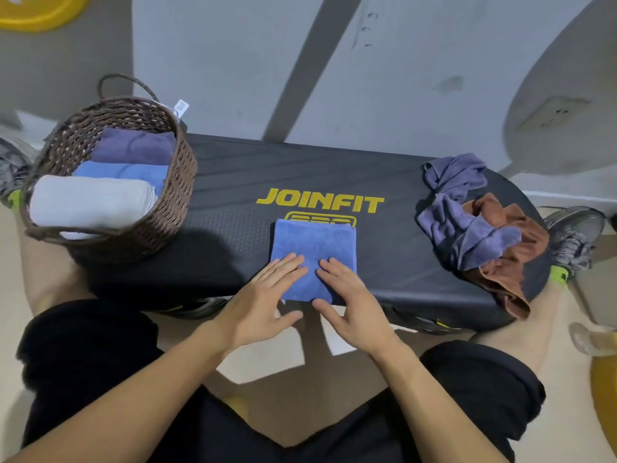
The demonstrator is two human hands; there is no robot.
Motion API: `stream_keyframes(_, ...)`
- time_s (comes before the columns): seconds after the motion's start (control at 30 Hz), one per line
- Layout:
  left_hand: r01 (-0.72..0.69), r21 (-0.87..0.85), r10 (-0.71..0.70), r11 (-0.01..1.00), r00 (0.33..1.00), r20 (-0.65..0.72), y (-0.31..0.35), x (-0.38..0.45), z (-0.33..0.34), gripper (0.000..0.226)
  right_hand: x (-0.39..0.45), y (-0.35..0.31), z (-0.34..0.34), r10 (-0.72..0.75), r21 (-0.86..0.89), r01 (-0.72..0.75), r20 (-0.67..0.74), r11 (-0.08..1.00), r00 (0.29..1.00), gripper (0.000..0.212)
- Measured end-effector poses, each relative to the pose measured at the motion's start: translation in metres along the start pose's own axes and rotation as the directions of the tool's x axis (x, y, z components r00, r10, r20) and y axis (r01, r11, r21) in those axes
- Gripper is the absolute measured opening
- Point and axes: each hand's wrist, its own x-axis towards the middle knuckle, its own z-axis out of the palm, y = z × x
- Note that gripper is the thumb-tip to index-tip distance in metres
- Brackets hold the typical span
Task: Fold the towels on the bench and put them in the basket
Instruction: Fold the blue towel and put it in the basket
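Grey wall and pale floor behind; a black bench (233,202) with yellow JOINFIT lettering runs across the view and serves as the work surface. All positions below are given relative to the bench.

Wicker basket (173,208) stands on the bench's left end. Inside it: three folded towels packed side by side, a white towel (90,202) nearest the person, a light blue towel (123,172) in the middle, and a purple towel (133,145) at the far side. A small tag hangs over the far rim.

Unfolded pile on the bench's right end: a crumpled purple-grey towel (464,225) lying over a brown towel (510,262), the brown one drooping over the bench's near edge.

Blue towel (314,248) lies at the bench's near-centre edge, just below the lettering, already folded to a compact rectangle.

Left hand (263,302) and right hand (354,305) both rest on the blue towel's near half, fingers straight and spread flat, pressing the cloth, gripping nothing. Thumbs hang off the bench's near edge.

Progress estimate: three towels done and stowed; the fourth is folded or nearly so, being smoothed, perhaps one more fold before going to the basket. At least two towels remain untouched on the right end. Roughly half complete. Basket space looks tight for the rest.
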Motion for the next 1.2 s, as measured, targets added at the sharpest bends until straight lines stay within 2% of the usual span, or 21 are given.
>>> stream_keyframes(0.07, 0.011, -0.095, -0.014, 0.995, 0.999, -0.034, -0.007, -0.004, -0.004, 0.072, 0.002, 0.003, -0.002, 0.015, -0.037, -0.013, 0.036, 0.999, 0.999, 0.070)
stream_keyframes(0.13, 0.015, -0.112, -0.021, 0.994, 0.998, -0.053, -0.011, -0.006, -0.005, 0.071, 0.001, 0.006, 0.001, -0.001, -0.089, 0.006, 0.049, 0.996, 0.999, 0.074)
stream_keyframes(0.23, 0.027, -0.121, -0.033, 0.992, 0.999, -0.044, -0.011, -0.007, -0.004, 0.070, -0.003, 0.012, 0.002, -0.006, -0.084, -0.001, -0.080, 0.996, 0.997, 0.062)
stream_keyframes(0.33, 0.064, -0.168, -0.081, 0.984, 0.992, -0.097, -0.010, -0.005, -0.005, 0.053, -0.004, 0.013, -0.003, 0.040, -0.008, -0.042, -0.185, 0.999, 0.982, 0.044)
stream_keyframes(0.4, 0.094, -0.199, -0.122, 0.975, 0.983, -0.135, -0.007, -0.002, -0.009, 0.041, -0.002, 0.011, -0.008, 0.094, 0.054, -0.086, -0.165, 0.995, 0.982, 0.039)
stream_keyframes(0.5, 0.165, -0.224, -0.202, 0.960, 0.967, -0.153, -0.002, 0.003, -0.016, 0.034, 0.002, 0.008, -0.018, 0.219, 0.121, -0.206, -0.101, 0.971, 0.971, 0.033)
stream_keyframes(0.6, 0.229, -0.192, -0.261, 0.954, 0.951, -0.167, 0.003, 0.008, -0.023, 0.030, 0.008, 0.005, -0.029, 0.263, 0.085, -0.255, -0.099, 0.963, 0.960, 0.019)
stream_keyframes(0.7, 0.310, -0.269, -0.366, 0.912, 0.911, -0.191, 0.008, 0.015, -0.026, 0.038, 0.017, 0.004, -0.036, 0.287, 0.099, -0.279, -0.088, 0.955, 0.954, 0.008)
stream_keyframes(0.77, 0.331, -0.242, -0.378, 0.912, 0.907, -0.185, 0.011, 0.022, -0.025, 0.051, 0.023, 0.008, -0.039, 0.351, 0.211, -0.327, -0.083, 0.921, 0.933, 0.011)
stream_keyframes(0.83, 0.351, -0.214, -0.390, 0.912, 0.902, -0.183, 0.010, 0.029, -0.024, 0.050, 0.028, 0.011, -0.040, 0.391, 0.330, -0.344, -0.087, 0.879, 0.916, 0.014)
stream_keyframes(0.97, 0.489, -0.287, -0.535, 0.824, 0.838, -0.108, 0.003, 0.040, -0.027, 0.041, 0.034, 0.017, -0.034, 0.422, 0.490, -0.293, -0.174, 0.821, 0.890, 0.027)
stream_keyframes(1.03, 0.539, -0.272, -0.574, 0.798, 0.816, -0.069, 0.000, 0.044, -0.027, 0.043, 0.033, 0.021, -0.027, 0.440, 0.545, -0.288, -0.170, 0.787, 0.882, 0.027)
stream_keyframes(1.1, 0.575, -0.236, -0.602, 0.784, 0.796, -0.059, -0.001, 0.050, -0.026, 0.041, 0.035, 0.022, -0.019, 0.467, 0.537, -0.312, -0.178, 0.784, 0.866, 0.019)
stream_keyframes(1.2, 0.612, -0.148, -0.626, 0.777, 0.776, -0.074, -0.001, 0.060, -0.025, 0.042, 0.041, 0.018, -0.012, 0.478, 0.420, -0.346, -0.264, 0.839, 0.838, 0.010)
